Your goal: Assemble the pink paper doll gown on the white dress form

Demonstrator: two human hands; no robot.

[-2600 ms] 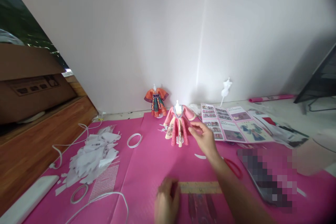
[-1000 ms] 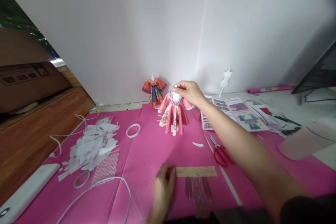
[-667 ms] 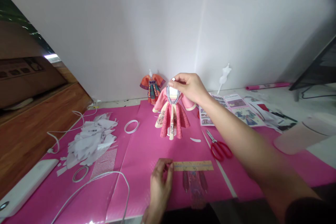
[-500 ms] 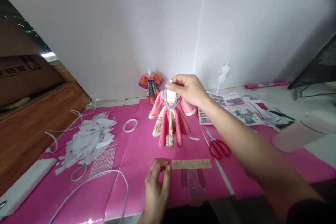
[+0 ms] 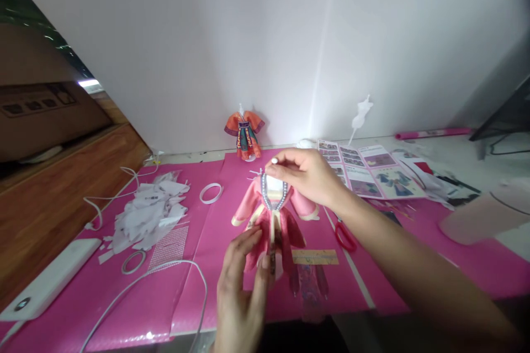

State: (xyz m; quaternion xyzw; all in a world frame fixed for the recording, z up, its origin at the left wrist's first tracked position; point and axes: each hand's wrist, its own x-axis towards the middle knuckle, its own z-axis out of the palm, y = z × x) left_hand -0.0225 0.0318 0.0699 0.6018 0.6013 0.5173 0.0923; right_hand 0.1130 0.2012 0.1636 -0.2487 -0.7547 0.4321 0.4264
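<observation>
One pink dress [image 5: 286,226] is held in front of the orange dress [image 5: 244,131], its form's white neck [image 5: 274,161] pinched by the right hand [image 5: 308,176], probably for steadiness; the left hand [image 5: 242,284] curves half-open at the skirt [image 5: 292,231], its grip unclear.

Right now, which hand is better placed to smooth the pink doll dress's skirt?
Probably the left hand: its fingers and thumb are spread at the front of the pink dress, low on the skirt. The right hand is busy pinching the white form near its neck.
</observation>
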